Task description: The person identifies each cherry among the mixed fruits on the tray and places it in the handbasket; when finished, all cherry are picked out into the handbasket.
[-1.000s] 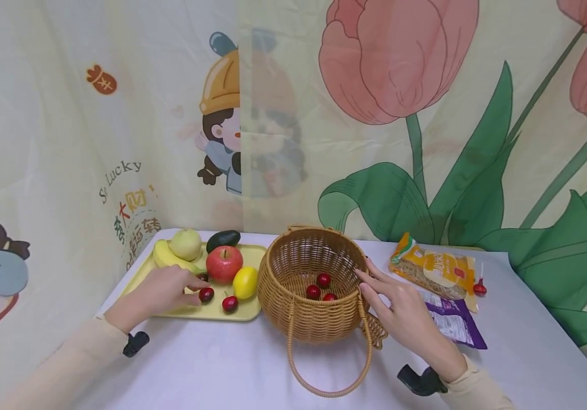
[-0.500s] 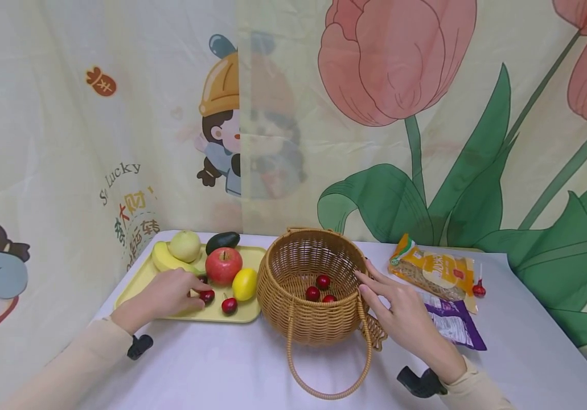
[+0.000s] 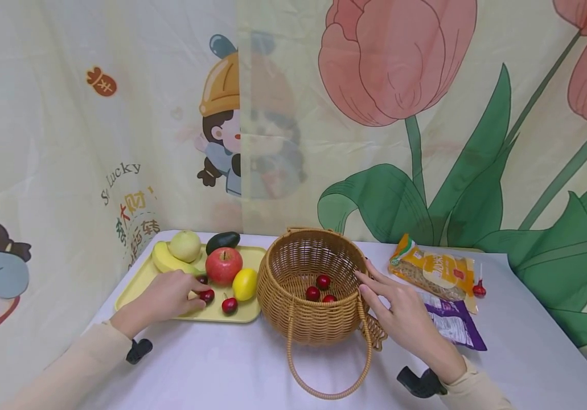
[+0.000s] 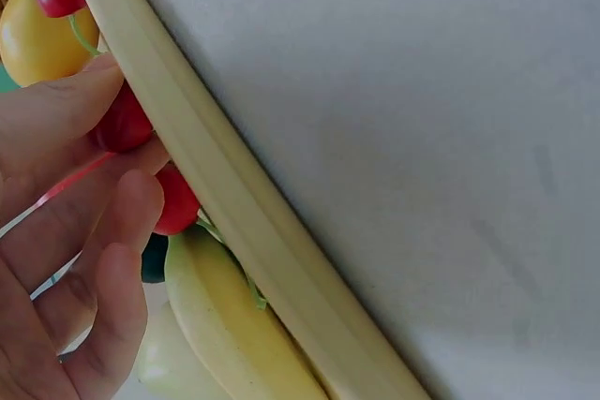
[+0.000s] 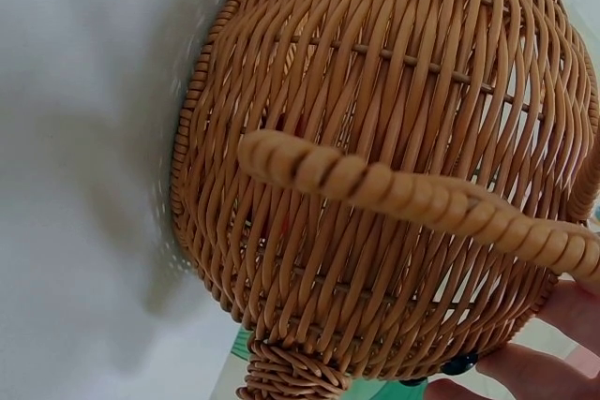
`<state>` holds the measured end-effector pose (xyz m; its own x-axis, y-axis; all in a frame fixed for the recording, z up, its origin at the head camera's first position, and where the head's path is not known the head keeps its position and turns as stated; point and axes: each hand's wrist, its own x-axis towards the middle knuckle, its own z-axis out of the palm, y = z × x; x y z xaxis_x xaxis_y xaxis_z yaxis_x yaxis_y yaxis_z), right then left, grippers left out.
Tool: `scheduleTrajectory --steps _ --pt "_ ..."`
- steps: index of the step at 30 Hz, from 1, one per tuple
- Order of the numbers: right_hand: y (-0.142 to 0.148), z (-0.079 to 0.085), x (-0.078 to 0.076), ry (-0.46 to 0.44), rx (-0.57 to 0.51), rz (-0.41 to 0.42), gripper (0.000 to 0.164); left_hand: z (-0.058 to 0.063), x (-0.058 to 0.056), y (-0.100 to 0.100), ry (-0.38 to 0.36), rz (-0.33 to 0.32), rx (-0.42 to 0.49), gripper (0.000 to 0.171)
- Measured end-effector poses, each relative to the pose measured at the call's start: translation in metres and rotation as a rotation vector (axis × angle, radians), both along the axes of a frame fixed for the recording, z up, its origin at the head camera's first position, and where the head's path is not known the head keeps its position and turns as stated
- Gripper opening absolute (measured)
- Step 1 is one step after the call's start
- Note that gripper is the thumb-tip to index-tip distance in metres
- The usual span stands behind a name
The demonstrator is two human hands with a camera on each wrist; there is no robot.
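Left hand (image 3: 170, 296) pinches cherry (image 3: 206, 296); smooth skin may slip. Right hand (image 3: 401, 304), fingers spread, touches wicker basket (image 3: 313, 324) at its left; push could tip it.

The sleeves (image 3: 75, 364) are cream, the wrist pieces (image 3: 421, 383) black.

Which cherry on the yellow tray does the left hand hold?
The middle cherry of the row: the left hand pinches it. The other two lie beside the lemon and beside the banana.
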<state>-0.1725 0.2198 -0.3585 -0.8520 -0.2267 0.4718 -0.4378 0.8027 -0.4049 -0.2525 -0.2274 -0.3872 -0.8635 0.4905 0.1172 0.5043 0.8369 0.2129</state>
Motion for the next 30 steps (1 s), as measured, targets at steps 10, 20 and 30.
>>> scheduleTrajectory --steps 10,20,30 --pt "0.002 0.001 0.001 -0.005 0.004 -0.004 0.039 0.011 0.006 -0.007 0.025 0.007 0.021 0.03" --pt "-0.002 -0.001 0.002 0.03 0.002 0.022 0.037 0.026 0.022 -0.033 0.039 -0.027 0.012 0.036" --pt "-0.001 0.001 0.001 0.022 -0.001 0.016 0.037 0.059 0.021 -0.034 0.087 -0.114 0.004 0.037"
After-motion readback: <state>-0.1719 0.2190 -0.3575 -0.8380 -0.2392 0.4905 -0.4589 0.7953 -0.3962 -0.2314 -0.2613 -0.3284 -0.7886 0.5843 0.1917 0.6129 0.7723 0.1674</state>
